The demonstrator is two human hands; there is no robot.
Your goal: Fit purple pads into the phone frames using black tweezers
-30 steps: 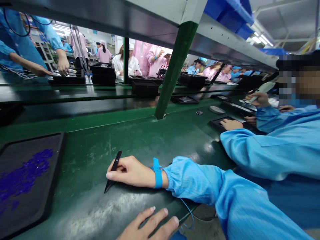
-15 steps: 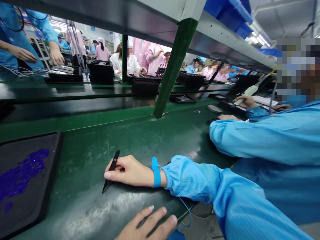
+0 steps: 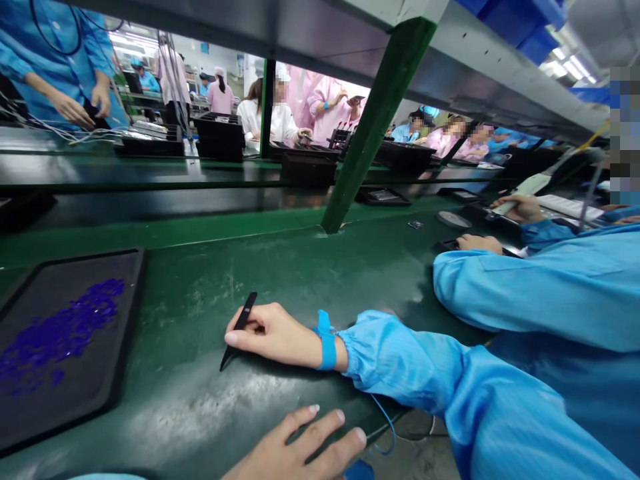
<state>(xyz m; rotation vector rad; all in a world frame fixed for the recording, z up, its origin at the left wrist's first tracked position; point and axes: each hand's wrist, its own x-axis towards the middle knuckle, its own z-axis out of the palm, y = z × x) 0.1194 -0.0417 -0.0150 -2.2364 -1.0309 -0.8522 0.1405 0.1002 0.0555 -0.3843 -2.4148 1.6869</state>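
In the head view, we hold the tweezers (image 3: 246, 310) in our right hand (image 3: 280, 337) just left of centre, thumb and fingers clamped on the black shaft, which leans with its upper end to the right and its tip down to the left, close to the green bench (image 3: 200, 280); whether the tip touches the surface we cannot tell. A blue strap (image 3: 327, 347) rings the wrist, just beside the gathered cuff of the blue sleeve (image 3: 405, 360) that runs to the lower right corner. Our left hand (image 3: 303, 445) enters at the bottom centre, palm down, its fingers apart, near the bench's front edge; we cannot tell whether it rests on the bench. At the left of the frame we see a black tray (image 3: 97, 377) with purple bits (image 3: 75, 323) scattered across its middle, well apart from the tweezers. A green post (image 3: 377, 127) rises from the bench to a shelf (image 3: 310, 40) along the top. At the right, a co-worker's hand (image 3: 479, 243) lies near a round dish (image 3: 454, 219), and the co-worker's other hand (image 3: 523, 209) grips a pale tool (image 3: 533, 186).
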